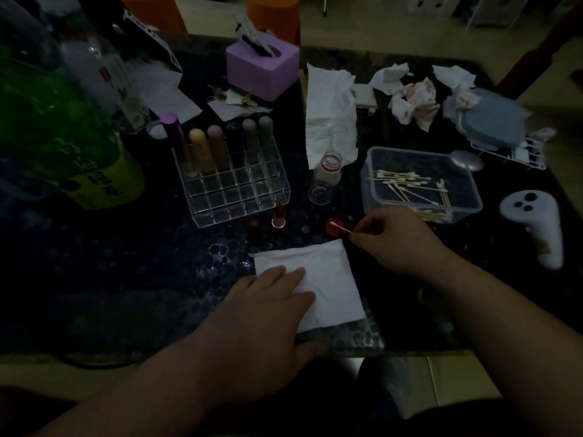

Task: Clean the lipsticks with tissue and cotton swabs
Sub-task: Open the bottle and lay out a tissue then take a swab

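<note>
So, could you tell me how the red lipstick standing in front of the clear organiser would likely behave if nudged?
The lipstick stands upright, tall on a narrow base, so a sideways nudge would probably tip it. It looks round, so it may then roll on the glossy table.

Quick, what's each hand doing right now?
Left hand: open, fingers flat on the tissue.
Right hand: pinching a cotton swab.

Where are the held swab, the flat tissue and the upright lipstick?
swab (342, 229): head view, on its stick near the tip.
tissue (328, 272): head view, on its bare middle.
lipstick (279, 216): head view, on its body.
</note>
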`<action>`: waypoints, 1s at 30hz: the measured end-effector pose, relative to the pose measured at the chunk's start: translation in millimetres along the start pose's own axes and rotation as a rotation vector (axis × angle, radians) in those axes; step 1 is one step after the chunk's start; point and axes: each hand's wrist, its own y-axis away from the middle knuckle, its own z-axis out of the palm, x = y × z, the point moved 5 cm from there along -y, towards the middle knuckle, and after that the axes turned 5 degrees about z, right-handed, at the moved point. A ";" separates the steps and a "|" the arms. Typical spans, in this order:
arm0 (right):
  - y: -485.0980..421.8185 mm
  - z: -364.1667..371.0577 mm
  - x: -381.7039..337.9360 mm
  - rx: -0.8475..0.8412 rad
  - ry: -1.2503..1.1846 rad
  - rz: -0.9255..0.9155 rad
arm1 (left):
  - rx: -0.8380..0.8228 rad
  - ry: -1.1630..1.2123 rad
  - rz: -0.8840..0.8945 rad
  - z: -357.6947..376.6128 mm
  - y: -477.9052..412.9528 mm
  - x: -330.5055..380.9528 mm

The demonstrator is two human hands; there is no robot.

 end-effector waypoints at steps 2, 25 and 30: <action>0.6 -1.0 0.5 -0.005 0.028 -0.004 | -0.008 0.004 -0.002 0.1 0.7 -0.2; 2.4 -8.2 2.0 0.048 0.097 -0.077 | -0.024 -0.004 -0.001 1.2 2.3 -2.4; 3.8 -8.4 1.2 0.056 0.108 -0.069 | -0.012 -0.006 0.000 1.2 1.6 -1.9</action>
